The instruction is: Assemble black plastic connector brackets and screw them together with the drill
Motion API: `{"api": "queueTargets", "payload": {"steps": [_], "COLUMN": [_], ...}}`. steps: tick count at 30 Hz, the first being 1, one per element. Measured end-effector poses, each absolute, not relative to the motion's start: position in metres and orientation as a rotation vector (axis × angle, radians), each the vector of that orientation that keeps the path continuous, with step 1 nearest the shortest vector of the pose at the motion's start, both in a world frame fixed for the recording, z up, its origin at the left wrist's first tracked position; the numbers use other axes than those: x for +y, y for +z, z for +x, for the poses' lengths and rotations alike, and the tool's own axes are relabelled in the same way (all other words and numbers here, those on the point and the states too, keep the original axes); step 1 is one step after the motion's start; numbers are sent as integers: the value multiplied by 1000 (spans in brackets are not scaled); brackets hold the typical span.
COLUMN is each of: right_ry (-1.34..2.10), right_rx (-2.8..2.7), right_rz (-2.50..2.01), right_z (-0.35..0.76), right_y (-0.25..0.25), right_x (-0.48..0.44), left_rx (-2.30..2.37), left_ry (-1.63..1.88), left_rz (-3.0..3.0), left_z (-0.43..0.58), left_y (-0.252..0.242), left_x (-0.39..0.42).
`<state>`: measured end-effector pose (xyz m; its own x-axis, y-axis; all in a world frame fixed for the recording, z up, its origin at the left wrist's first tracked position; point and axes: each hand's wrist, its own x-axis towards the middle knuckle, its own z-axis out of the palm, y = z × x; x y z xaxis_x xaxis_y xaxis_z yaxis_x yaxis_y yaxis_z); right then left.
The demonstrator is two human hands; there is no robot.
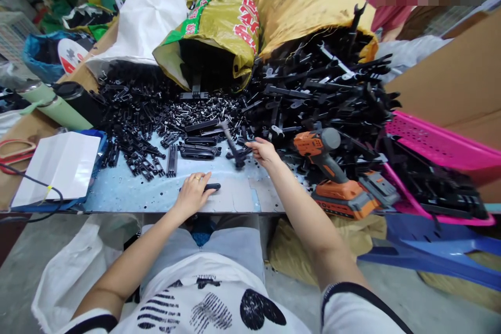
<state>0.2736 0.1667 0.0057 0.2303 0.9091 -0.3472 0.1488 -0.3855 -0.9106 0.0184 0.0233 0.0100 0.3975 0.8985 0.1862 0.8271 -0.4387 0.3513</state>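
My left hand (192,191) rests near the front edge of the pale blue table (129,195), fingers curled over a small black plastic part (212,187). My right hand (264,152) reaches forward into the middle of the table, its fingers pinching black plastic pieces (238,155) at the edge of the heap. A big pile of long black plastic parts (324,88) spills from sacks behind it. Smaller black pieces (136,115) cover the table's left half.
An orange and grey cordless drill (329,167) lies right of my right hand. A pink perforated basket (438,167) with black parts stands at the right. A white box (58,167), red scissors (15,148) and a green bottle (58,109) sit at the left. Yellow sacks (227,21) stand behind.
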Motion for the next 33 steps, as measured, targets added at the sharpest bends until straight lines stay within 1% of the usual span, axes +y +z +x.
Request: {"api": "queueTargets", "payload": {"steps": [1,2,4,7,8,10,13,16,19,21,25,28,30,31,33], "right_ry": [1263,1232,967,480,382,302,405,583,668,626,417,448,581,712,1118], "right_rx": [-1041,-1159,-1503,-2003,-2134,-2326,-2427,-2169,-1878,-1923,-2122,-2037,-1962,-1921,-1800], "right_rz": [-1680,-1642,-1573,-1480,-1458,-1449,-1512,-1540,-1489,-1426,-1312,-1360,-1411,-1439,-1510], "right_z": [269,264,255,238,231,216,197,191,198,206,229,242,245,245,240], "right_y": [5,5,7,12,13,17,23,28,29,28,28,27,23,19,10], "right_x": [160,154,141,129,128,131,141,142,127,115,103,99,92,87,74], "left_rx": [1510,1496,1522,1573,1559,1489,1432,1501,1612,1678,1799,1636,1503,1467,1460], "left_ry": [594,642,650,489,423,305,283,524,714,659,487,448,346,279,182], "left_rz": [2412,2381,2363,2404,2417,2441,2462,2383,2246,2241,2357,2588,2705,2727,2718], "left_z": [23,27,33,30,28,23,19,20,25,29,36,40,46,49,55], "left_y": [10,10,10,9,7,3,-1,0,3,4,7,12,14,15,16], "left_x": [25,27,30,32,32,31,29,28,32,37,55,80,100,108,119]}}
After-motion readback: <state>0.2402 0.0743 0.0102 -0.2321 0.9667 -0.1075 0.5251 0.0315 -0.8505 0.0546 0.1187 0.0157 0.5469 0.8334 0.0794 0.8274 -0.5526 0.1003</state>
